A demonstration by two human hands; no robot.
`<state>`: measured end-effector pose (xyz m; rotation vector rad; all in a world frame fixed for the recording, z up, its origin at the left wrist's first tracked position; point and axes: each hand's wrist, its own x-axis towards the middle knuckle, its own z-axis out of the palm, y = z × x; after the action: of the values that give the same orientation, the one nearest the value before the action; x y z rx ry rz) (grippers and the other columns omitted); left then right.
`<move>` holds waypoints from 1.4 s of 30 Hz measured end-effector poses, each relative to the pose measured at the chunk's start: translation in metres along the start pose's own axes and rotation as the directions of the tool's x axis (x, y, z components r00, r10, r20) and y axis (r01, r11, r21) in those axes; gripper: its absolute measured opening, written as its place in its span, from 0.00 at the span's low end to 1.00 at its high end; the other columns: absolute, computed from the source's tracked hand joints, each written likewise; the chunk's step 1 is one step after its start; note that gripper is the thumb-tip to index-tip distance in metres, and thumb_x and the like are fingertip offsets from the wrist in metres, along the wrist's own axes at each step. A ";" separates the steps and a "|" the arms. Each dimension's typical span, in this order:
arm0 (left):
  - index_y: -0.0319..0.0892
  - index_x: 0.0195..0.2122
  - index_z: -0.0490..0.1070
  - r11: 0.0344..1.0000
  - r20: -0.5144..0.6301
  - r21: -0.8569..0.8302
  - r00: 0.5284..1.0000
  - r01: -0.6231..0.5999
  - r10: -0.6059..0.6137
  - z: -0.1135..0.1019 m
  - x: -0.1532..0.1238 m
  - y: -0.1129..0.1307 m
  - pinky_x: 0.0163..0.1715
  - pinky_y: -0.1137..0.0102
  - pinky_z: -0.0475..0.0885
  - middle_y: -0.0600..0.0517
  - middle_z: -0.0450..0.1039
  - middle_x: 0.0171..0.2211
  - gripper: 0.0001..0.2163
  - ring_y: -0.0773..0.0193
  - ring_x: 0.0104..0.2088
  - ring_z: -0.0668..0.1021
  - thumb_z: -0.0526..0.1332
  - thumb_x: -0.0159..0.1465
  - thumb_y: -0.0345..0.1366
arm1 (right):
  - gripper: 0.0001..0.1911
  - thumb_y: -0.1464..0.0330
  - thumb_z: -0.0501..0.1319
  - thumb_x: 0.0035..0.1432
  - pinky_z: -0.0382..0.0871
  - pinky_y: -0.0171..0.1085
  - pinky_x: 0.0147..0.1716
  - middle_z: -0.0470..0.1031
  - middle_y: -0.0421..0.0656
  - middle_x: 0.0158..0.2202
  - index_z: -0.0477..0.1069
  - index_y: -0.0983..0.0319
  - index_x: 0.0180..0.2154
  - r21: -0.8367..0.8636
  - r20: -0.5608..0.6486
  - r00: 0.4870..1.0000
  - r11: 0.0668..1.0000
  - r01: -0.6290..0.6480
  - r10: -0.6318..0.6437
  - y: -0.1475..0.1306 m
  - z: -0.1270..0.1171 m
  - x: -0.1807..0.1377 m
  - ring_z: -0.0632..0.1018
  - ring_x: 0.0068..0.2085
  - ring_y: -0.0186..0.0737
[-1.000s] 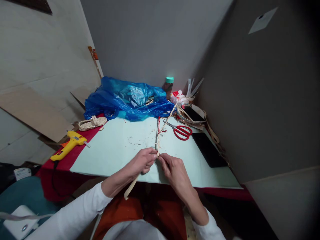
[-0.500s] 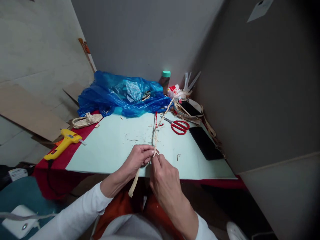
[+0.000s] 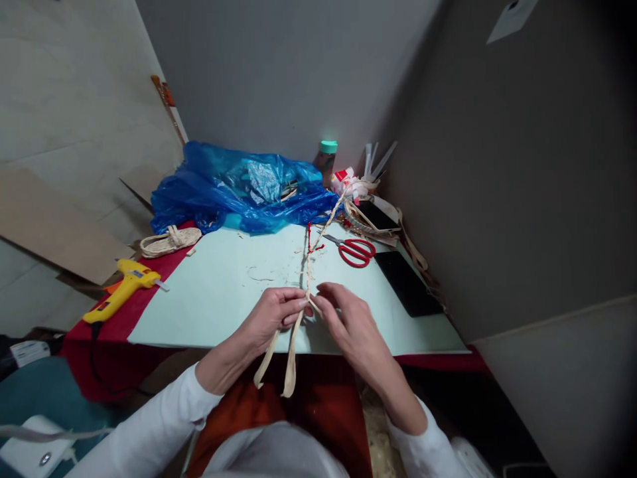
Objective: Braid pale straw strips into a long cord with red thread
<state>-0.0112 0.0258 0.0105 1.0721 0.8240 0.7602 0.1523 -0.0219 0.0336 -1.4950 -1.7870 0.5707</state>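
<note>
A thin braid (image 3: 308, 269) of pale flat fibre strips runs from the far right of the board toward me, with red string (image 3: 309, 240) at its middle. My left hand (image 3: 279, 315) pinches the near end of this braid between thumb and fingers. Two loose strips (image 3: 291, 372) hang below that hand past the board's front edge. A third strip slants from the braid to my right hand (image 3: 348, 318) and passes under its thumb. The right index finger is lifted off the thumb, and the other right fingers are partly hidden.
On the pale board (image 3: 199, 292) lie red-handled scissors (image 3: 355, 251) and a black tablet-like slab (image 3: 408, 282). A yellow glue gun (image 3: 122, 289) and a woven slipper (image 3: 170, 241) are at left. Behind are a blue plastic bag (image 3: 223, 186), a teal-lidded jar (image 3: 327, 159) and a phone (image 3: 378, 216).
My right hand has moved right and turned, its fingers loosening from the braid end. A second strip now hangs down below my left hand. The left hand stays on the braid.
</note>
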 end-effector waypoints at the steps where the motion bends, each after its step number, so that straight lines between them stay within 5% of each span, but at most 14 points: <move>1: 0.33 0.35 0.75 0.999 -0.011 0.035 1.000 -0.008 0.009 0.000 0.000 -0.001 0.19 0.76 0.45 0.58 0.62 0.19 0.10 0.78 0.17 0.55 0.64 0.57 0.36 | 0.11 0.63 0.50 0.67 0.63 0.35 0.36 0.73 0.42 0.33 0.68 0.62 0.41 0.058 0.094 0.995 0.998 -0.034 0.029 0.002 0.004 0.004 0.73 0.35 0.37; 4: 0.35 0.38 0.74 0.986 -0.034 0.166 0.999 -0.024 0.030 0.001 -0.003 0.002 0.19 0.77 0.48 0.61 0.55 0.16 0.10 0.76 0.17 0.56 0.60 0.60 0.36 | 0.15 0.61 0.49 0.67 0.58 0.32 0.30 0.66 0.37 0.25 0.65 0.61 0.31 0.193 0.250 0.967 0.977 -0.088 0.038 0.012 0.018 0.016 0.67 0.28 0.33; 9: 0.38 0.39 0.71 0.898 0.024 0.434 0.997 -0.071 0.067 0.003 -0.013 0.014 0.19 0.75 0.62 0.57 0.67 0.19 0.09 0.71 0.18 0.68 0.54 0.63 0.36 | 0.20 0.60 0.51 0.66 0.53 0.31 0.26 0.59 0.35 0.21 0.65 0.63 0.25 0.455 0.303 0.953 0.879 -0.143 -0.002 0.028 0.025 0.022 0.61 0.24 0.30; 13: 0.40 0.36 0.70 0.704 -0.055 0.707 0.987 -0.066 0.148 0.002 -0.020 0.025 0.20 0.74 0.64 0.57 0.70 0.18 0.07 0.70 0.16 0.70 0.54 0.64 0.35 | 0.20 0.58 0.54 0.64 0.49 0.32 0.23 0.55 0.34 0.17 0.67 0.63 0.25 0.537 0.280 0.957 0.814 -0.221 0.074 0.031 0.025 0.017 0.56 0.21 0.29; 18: 0.40 0.27 0.71 0.519 -0.050 0.849 0.963 -0.098 0.264 0.006 -0.026 0.033 0.24 0.73 0.63 0.53 0.73 0.22 0.10 0.68 0.21 0.71 0.55 0.63 0.35 | 0.19 0.61 0.56 0.62 0.55 0.32 0.28 0.65 0.38 0.20 0.71 0.65 0.24 0.569 0.206 0.975 0.802 -0.184 0.077 0.025 0.026 0.015 0.62 0.25 0.31; 24: 0.41 0.30 0.71 0.216 0.125 0.942 0.866 -0.257 0.484 0.030 -0.033 0.002 0.28 0.68 0.62 0.48 0.72 0.25 0.11 0.61 0.25 0.72 0.50 0.62 0.26 | 0.17 0.58 0.58 0.60 0.58 0.32 0.29 0.67 0.38 0.23 0.76 0.66 0.36 0.654 0.338 0.937 0.693 -0.304 0.092 0.021 0.023 0.014 0.65 0.26 0.32; 28: 0.43 0.26 0.71 0.344 0.130 0.885 0.876 -0.314 0.464 0.030 -0.031 0.000 0.28 0.67 0.60 0.48 0.71 0.24 0.08 0.60 0.26 0.71 0.55 0.61 0.29 | 0.16 0.58 0.61 0.57 0.61 0.32 0.32 0.71 0.40 0.27 0.75 0.67 0.33 0.647 0.271 0.953 0.709 -0.282 0.132 0.022 0.022 0.011 0.68 0.30 0.34; 33: 0.42 0.23 0.67 0.659 -0.135 0.741 0.933 -0.128 0.333 0.006 -0.013 0.023 0.29 0.69 0.60 0.53 0.67 0.22 0.11 0.64 0.25 0.68 0.56 0.62 0.36 | 0.20 0.57 0.56 0.61 0.60 0.31 0.29 0.70 0.41 0.27 0.72 0.65 0.26 0.619 0.296 0.950 0.738 -0.268 0.098 0.021 0.020 0.008 0.67 0.28 0.33; 37: 0.40 0.36 0.67 0.912 0.116 0.376 0.985 -0.162 0.128 0.000 0.006 0.019 0.35 0.70 0.65 0.52 0.70 0.27 0.07 0.64 0.30 0.72 0.56 0.63 0.39 | 0.19 0.58 0.52 0.65 0.63 0.32 0.34 0.68 0.40 0.28 0.67 0.63 0.26 0.634 0.289 0.957 0.744 -0.212 0.026 0.019 0.019 0.007 0.68 0.31 0.34; 42: 0.39 0.39 0.64 0.993 0.246 0.111 0.967 0.044 -0.071 0.007 0.013 0.007 0.21 0.76 0.56 0.54 0.67 0.24 0.10 0.72 0.20 0.64 0.56 0.64 0.42 | 0.12 0.61 0.50 0.67 0.65 0.35 0.40 0.69 0.39 0.28 0.64 0.62 0.37 0.599 0.246 0.969 0.791 -0.123 -0.035 0.025 0.018 0.004 0.71 0.32 0.35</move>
<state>-0.0001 0.0360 0.0163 1.2046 0.6815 0.5240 0.1539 -0.0099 0.0049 -1.0370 -1.5196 1.2722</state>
